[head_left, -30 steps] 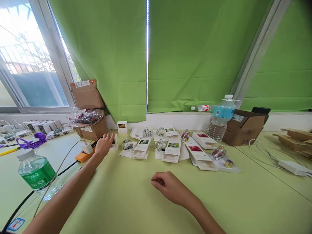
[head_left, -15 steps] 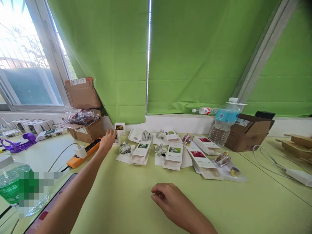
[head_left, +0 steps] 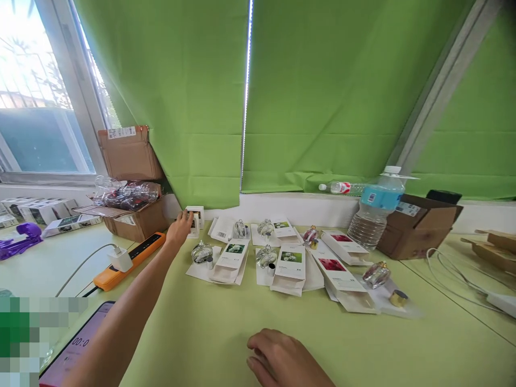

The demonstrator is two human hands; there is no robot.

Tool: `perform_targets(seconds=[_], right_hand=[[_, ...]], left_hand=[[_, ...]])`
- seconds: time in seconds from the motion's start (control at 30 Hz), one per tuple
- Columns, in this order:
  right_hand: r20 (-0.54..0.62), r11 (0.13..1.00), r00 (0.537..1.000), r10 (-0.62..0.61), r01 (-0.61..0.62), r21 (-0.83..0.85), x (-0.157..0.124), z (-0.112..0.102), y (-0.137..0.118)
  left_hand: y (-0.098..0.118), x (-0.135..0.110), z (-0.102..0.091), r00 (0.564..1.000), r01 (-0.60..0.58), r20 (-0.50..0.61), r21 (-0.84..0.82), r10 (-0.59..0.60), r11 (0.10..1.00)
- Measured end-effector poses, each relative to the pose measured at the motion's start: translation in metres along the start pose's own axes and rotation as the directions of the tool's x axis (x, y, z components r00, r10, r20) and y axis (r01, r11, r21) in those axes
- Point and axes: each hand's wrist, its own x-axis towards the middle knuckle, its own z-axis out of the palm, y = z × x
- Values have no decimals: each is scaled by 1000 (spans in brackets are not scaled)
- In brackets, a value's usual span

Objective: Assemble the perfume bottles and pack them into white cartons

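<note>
My left hand (head_left: pixel 180 228) reaches to the back of the table, its fingers closed at the side of a small white box (head_left: pixel 194 231). Part of that box is hidden by the hand. Behind it stands another white box (head_left: pixel 195 208). My right hand (head_left: pixel 282 357) hovers low over the front of the table, loosely curled, thumb apart from the fingers, nothing visible in it. Between them lie opened white cartons with flower pictures, such as a green one (head_left: pixel 292 263) and a red one (head_left: pixel 334 271). Beside them are faceted glass perfume bottles (head_left: pixel 201 252) and a gold cap (head_left: pixel 398 298).
An orange power strip (head_left: pixel 141 255) with a white plug lies left, near a phone (head_left: pixel 78 341). Cardboard boxes stand at the left (head_left: pixel 135 223) and right (head_left: pixel 417 226). A large water bottle (head_left: pixel 373 212) and white cables (head_left: pixel 447 271) are on the right.
The view has shifted slightly, and things on the table sit a little lower in it. My left hand has closed in on the nearer white box. My right hand stays over the table front.
</note>
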Motion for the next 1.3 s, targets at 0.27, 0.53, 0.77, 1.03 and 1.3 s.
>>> perform_targets(seconds=[0.27, 0.53, 0.77, 1.03, 1.3], right_hand=[[54, 993, 999, 1, 6, -116, 7, 4, -2], [48, 977, 998, -32, 41, -211, 12, 21, 7], [10, 965, 997, -81, 81, -249, 13, 23, 10], [-23, 971, 995, -95, 88, -224, 12, 20, 7], [-11, 994, 1000, 5, -6, -105, 5, 4, 1]], left_hand=[[2, 13, 7, 1000, -5, 12, -26, 5, 1000], [5, 25, 15, 1000, -2, 1, -36, 2, 999], [5, 29, 15, 1000, 3, 5, -45, -3, 999], [6, 28, 14, 1000, 25, 20, -54, -24, 998], [11, 18, 10, 999, -7, -46, -121, 2, 993]])
